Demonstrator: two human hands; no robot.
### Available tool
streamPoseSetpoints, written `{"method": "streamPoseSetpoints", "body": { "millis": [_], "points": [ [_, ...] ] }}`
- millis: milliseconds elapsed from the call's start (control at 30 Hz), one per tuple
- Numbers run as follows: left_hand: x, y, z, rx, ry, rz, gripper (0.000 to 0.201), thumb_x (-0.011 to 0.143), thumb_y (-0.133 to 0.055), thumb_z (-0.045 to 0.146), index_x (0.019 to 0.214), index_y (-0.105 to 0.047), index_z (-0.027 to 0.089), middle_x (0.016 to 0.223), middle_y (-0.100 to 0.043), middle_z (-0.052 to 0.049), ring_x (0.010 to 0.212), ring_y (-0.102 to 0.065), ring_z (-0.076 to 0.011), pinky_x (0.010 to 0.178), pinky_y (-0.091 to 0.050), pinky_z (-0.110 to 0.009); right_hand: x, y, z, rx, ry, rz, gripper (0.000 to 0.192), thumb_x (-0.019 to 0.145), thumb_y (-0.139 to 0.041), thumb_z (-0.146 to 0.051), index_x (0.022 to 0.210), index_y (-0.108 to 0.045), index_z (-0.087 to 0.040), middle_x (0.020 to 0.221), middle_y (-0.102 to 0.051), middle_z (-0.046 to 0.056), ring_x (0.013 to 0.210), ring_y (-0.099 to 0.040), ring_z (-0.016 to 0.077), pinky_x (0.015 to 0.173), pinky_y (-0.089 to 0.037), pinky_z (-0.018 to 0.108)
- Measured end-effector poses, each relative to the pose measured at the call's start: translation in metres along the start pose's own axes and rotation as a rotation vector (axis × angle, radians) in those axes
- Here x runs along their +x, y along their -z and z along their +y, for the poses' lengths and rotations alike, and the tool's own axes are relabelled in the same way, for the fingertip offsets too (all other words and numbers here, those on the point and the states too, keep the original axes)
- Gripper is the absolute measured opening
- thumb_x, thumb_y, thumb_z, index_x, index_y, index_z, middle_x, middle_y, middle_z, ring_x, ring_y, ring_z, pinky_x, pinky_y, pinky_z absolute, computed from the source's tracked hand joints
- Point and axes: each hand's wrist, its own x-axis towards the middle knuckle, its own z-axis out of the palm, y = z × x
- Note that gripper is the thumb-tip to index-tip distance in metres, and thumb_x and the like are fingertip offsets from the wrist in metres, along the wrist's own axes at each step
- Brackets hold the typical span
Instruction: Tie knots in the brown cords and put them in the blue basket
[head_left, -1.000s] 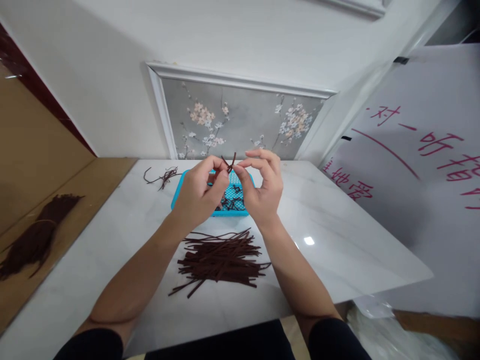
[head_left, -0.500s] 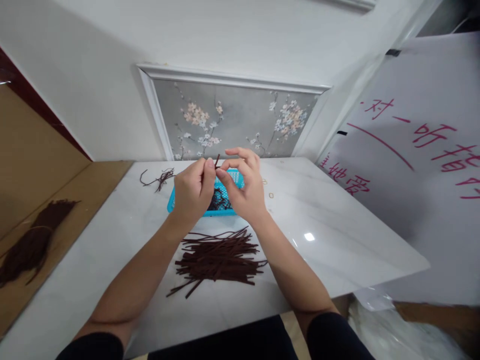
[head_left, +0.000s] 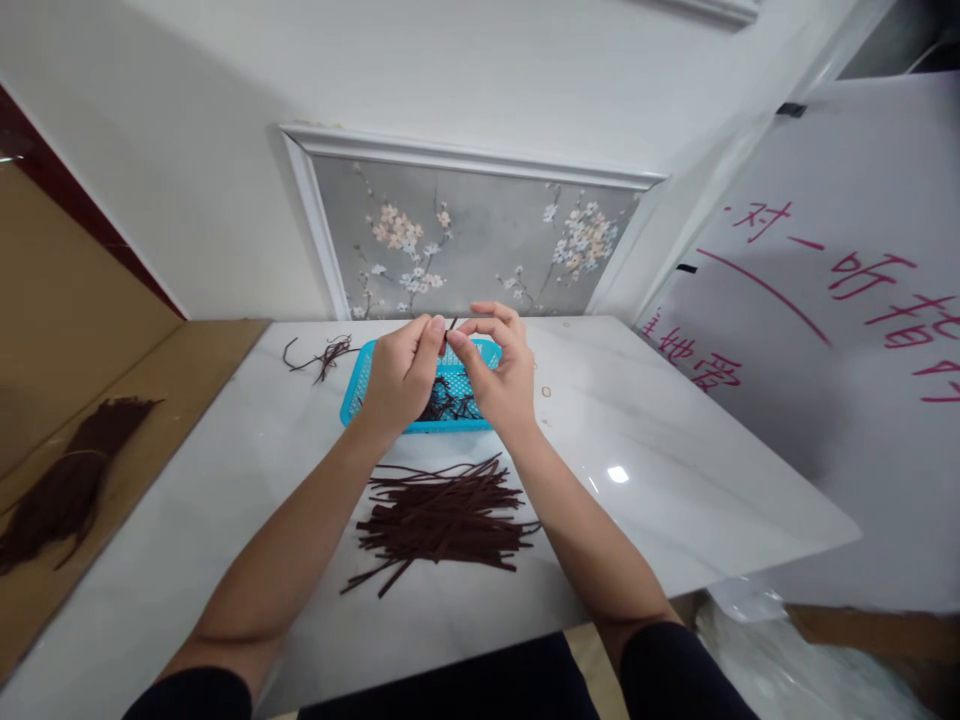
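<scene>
My left hand pinches a short dark brown strip between thumb and curled fingers, above a blue plastic basket. From the right, my right hand meets it, thumb and index fingertip closed on the same strip, other fingers raised and curved. Most of the strip is hidden by the fingers. Inside the basket lie dark, tangled short pieces. Closer to me on the white table, a pile of brown strips lies mostly crosswise, several ends sticking out.
A small tangle of brown strips rests left of the basket. Further left, a tied brown bundle lies on cardboard. Small rings sit right of the basket. A whiteboard with red writing stands at the right.
Both hands have shifted slightly to the right in view, still together on the strip. Less of the strip's tip shows above the fingers, and more of the basket is visible.
</scene>
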Motion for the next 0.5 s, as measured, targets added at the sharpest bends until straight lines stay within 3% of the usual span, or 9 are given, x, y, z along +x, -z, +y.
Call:
{"method": "streamPoseSetpoints", "body": {
  "millis": [133, 267, 367, 500],
  "points": [
    [-0.002, 0.003, 0.002, 0.011, -0.165, -0.006, 0.044, 0.101, -0.041, 0.040, 0.063, -0.042, 0.020, 0.050, -0.042, 0.004, 0.046, -0.039, -0.0094, 0.050, -0.032, -0.026, -0.001, 0.001, -0.007, -0.097, 0.102, 0.056, 0.007, 0.090, -0.065, -0.032, 0.087, -0.065, -0.025, 0.116, -0.064, 0.007, 0.124, -0.052, 0.0245, 0.110, -0.037, 0.049],
    [-0.003, 0.006, -0.003, -0.018, -0.357, -0.087, 0.044, 0.101, -0.042, 0.035, 0.060, -0.041, 0.019, 0.051, -0.041, 0.003, 0.046, -0.036, -0.0084, 0.048, -0.029, -0.026, 0.002, 0.008, -0.013, -0.139, 0.080, -0.001, 0.011, 0.092, -0.061, -0.033, 0.088, -0.064, -0.024, 0.114, -0.063, 0.009, 0.121, -0.054, 0.0248, 0.108, -0.040, 0.050],
    [-0.002, 0.004, -0.010, -0.081, -0.291, -0.074, 0.044, 0.101, -0.043, 0.037, 0.062, -0.040, 0.019, 0.051, -0.041, 0.004, 0.046, -0.036, -0.0080, 0.048, -0.030, -0.025, 0.003, 0.012, -0.017, -0.176, 0.083, -0.030, 0.013, 0.093, -0.060, -0.035, 0.088, -0.063, -0.024, 0.115, -0.062, 0.009, 0.121, -0.054, 0.0250, 0.108, -0.042, 0.049],
    [0.001, -0.004, -0.022, -0.160, -0.086, 0.057, 0.044, 0.100, -0.044, 0.045, 0.064, -0.040, 0.019, 0.051, -0.037, 0.005, 0.047, -0.036, -0.0083, 0.047, -0.030, -0.023, -0.002, 0.008, -0.018, -0.221, 0.188, -0.064, 0.009, 0.093, -0.059, -0.031, 0.088, -0.063, -0.025, 0.120, -0.060, 0.008, 0.134, -0.043, 0.0266, 0.113, -0.036, 0.051]
  ]
}}
